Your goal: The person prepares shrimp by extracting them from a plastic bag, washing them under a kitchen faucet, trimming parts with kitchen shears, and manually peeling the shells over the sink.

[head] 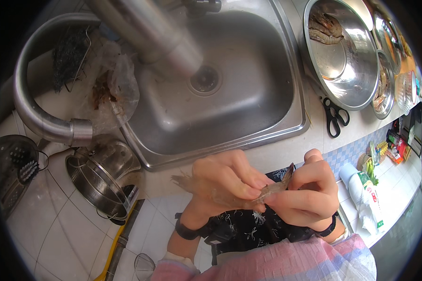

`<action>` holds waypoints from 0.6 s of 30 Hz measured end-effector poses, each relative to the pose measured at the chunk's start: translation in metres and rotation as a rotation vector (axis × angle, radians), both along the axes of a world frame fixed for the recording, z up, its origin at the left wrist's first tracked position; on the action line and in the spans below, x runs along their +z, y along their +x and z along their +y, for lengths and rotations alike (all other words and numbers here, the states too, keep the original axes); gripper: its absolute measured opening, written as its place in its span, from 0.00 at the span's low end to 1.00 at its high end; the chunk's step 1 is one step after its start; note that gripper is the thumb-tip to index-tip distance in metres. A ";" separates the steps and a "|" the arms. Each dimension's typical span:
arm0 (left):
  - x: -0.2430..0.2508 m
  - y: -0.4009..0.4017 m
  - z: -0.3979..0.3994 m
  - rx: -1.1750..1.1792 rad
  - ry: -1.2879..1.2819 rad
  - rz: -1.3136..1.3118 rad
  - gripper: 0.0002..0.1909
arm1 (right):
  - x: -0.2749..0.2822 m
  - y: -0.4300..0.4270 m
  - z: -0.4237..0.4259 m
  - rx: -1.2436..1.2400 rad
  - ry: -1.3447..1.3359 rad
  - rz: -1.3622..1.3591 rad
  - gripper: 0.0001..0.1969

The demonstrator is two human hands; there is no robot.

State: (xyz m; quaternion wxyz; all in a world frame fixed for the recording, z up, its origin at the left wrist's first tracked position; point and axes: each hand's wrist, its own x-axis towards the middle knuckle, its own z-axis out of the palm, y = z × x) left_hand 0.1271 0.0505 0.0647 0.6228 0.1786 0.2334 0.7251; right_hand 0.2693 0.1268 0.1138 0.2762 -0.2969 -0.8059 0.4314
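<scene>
A raw grey shrimp (275,189) is stretched between my two hands, in front of the sink's near edge. My left hand (228,179) pinches its body between thumb and fingers. My right hand (311,195) grips it near the dark tail end (289,172), with the fingertips of both hands close together. A blurred, pale brown shape (183,182) shows beside my left hand; I cannot tell what it is. Behind my hands lies the stainless steel sink (239,116).
At right stand a steel bowl (364,80) holding several shrimp (325,30), and black-handled scissors (334,117). A second metal dish (383,109) is beyond. On the left are a plastic bag (126,82) of reddish-brown scraps, a curved faucet (21,80) and a steel strainer pot (95,186).
</scene>
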 end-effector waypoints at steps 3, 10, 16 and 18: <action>-0.003 -0.003 -0.002 0.030 0.001 0.221 0.11 | 0.001 -0.003 0.000 -0.041 -0.096 -0.005 0.16; 0.005 -0.011 -0.002 -0.002 -0.069 0.450 0.10 | 0.009 -0.003 0.006 0.025 -0.339 -0.078 0.13; 0.008 -0.015 -0.007 -0.026 -0.101 0.563 0.06 | 0.012 0.001 0.014 0.222 -0.367 -0.192 0.10; 0.011 -0.016 -0.008 -0.045 -0.114 0.550 0.06 | 0.014 0.000 0.013 0.259 -0.307 -0.229 0.09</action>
